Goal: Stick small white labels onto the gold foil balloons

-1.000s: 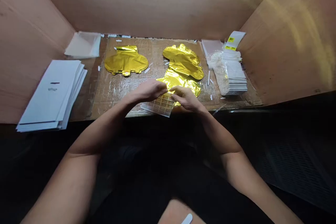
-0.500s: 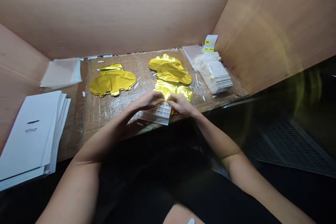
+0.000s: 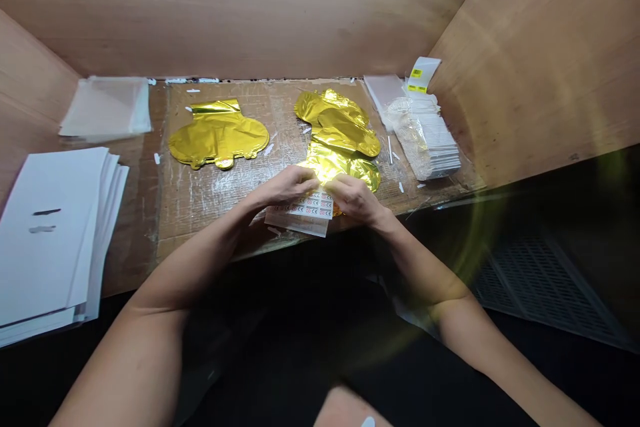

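Observation:
My left hand (image 3: pixel 287 185) and my right hand (image 3: pixel 354 197) meet at the front edge of the bench, fingers pinched over a sheet of small printed stickers (image 3: pixel 305 212). Right behind the hands lies a gold foil balloon (image 3: pixel 340 170), and both hands touch its near edge. What exactly each fingertip pinches is hidden. A pile of more gold foil balloons (image 3: pixel 337 121) lies behind it. A single flat gold balloon (image 3: pixel 217 137) rests to the left on the taped cardboard mat (image 3: pixel 210 187).
A stack of white cards (image 3: pixel 55 233) sits at the left, clear bags (image 3: pixel 107 113) at the back left. At the right lie a bundle of white strips in plastic (image 3: pixel 433 143) and a yellow-marked label (image 3: pixel 423 75). Wooden walls (image 3: pixel 525 60) enclose the bench.
My hands stay together over the sticker sheet and gold balloon, with only slight finger movement. The view has shifted as my head moved.

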`<state>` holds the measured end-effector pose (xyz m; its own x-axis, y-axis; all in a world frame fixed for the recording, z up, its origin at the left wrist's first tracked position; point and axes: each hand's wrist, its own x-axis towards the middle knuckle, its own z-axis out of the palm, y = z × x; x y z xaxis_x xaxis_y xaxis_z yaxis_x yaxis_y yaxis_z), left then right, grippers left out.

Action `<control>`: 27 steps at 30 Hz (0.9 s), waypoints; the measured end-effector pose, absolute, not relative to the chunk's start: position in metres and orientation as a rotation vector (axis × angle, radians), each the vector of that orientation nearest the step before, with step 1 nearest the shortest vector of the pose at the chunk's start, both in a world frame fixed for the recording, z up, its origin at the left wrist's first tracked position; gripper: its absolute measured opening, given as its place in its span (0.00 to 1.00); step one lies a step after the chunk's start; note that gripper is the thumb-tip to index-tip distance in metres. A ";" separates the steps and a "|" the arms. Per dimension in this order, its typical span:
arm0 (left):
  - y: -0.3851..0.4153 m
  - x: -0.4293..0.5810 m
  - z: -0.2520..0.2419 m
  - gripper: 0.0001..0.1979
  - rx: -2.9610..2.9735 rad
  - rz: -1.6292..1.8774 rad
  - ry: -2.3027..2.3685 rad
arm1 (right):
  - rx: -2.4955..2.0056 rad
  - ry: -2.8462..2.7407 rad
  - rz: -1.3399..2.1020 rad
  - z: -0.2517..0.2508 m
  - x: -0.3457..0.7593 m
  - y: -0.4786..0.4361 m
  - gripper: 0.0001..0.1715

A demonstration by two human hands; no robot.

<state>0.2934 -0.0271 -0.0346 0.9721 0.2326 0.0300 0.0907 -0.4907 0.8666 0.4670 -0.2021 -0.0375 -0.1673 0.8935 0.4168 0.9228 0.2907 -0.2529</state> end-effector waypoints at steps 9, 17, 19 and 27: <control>-0.026 0.293 -0.034 0.16 1.931 0.124 0.277 | -1.466 -2.182 -0.344 -0.044 0.469 -0.199 0.11; -0.026 0.293 -0.033 0.18 1.948 0.128 0.209 | -1.586 -2.011 0.029 -0.040 0.463 -0.202 0.14; -0.027 0.292 -0.035 0.19 1.949 0.121 0.206 | -1.580 -1.919 0.198 -0.038 0.459 -0.203 0.13; -0.009 0.290 -0.039 0.13 2.207 0.133 -0.052 | -1.603 -1.298 0.510 -0.024 0.476 -0.203 0.14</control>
